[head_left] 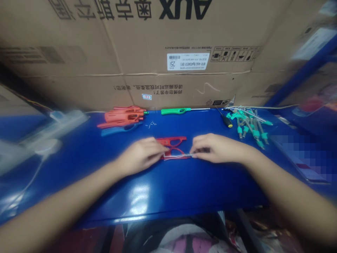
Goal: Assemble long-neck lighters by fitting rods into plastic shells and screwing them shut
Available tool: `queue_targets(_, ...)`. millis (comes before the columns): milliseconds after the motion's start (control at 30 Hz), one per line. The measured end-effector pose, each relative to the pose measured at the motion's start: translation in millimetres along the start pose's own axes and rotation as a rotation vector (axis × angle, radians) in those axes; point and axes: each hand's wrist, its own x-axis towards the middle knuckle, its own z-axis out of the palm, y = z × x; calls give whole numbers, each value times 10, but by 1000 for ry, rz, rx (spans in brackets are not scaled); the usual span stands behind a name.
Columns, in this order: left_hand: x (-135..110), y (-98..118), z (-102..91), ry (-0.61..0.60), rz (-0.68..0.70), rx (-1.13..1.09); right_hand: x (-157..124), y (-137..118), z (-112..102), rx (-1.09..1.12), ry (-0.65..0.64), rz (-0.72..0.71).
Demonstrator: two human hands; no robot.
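Observation:
Two red plastic lighter shells lie side by side in the middle of the blue table (168,189). The far shell (172,141) lies free. My left hand (143,154) rests with its fingers curled on the left end of the near shell (176,154). My right hand (214,148) pinches a thin metal tube (187,155) at the right end of that shell. Both hands lie palm down on the table top.
A pile of red shells (123,116) with a blue one (118,129) lies at the back left. A finished green lighter (176,111), a black-handled screwdriver (225,120) and a heap of green-tipped metal tubes (250,124) lie along the back. Cardboard boxes (147,52) wall off the rear.

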Motion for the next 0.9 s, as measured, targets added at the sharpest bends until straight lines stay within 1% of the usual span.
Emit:
queue_targets(200, 6, 0, 18, 9, -14, -43, -18, -26, 13, -134, 16, -24)
queue_targets(400, -1, -22, 33, 38, -20, -69, -12, -142, 63, -457, -10, -28)
queue_targets(500, -8, -31, 35, 39, -25, -75, -8, -171, 78, -560, -7, -46)
queue_targets(600, -6, -22, 41, 40, -46, -88, -13, -154, 75, -543, 18, -50)
queue_targets(700, 7, -1, 52, 61, -61, -109, 1, -117, 88, -446, 80, -44)
queue_targets(800, 15, 14, 71, 79, -69, -131, 49, -95, 148, -366, 150, -15)
queue_targets(900, 12, 19, 94, 87, -84, -146, 110, -102, 235, -324, 199, -20)
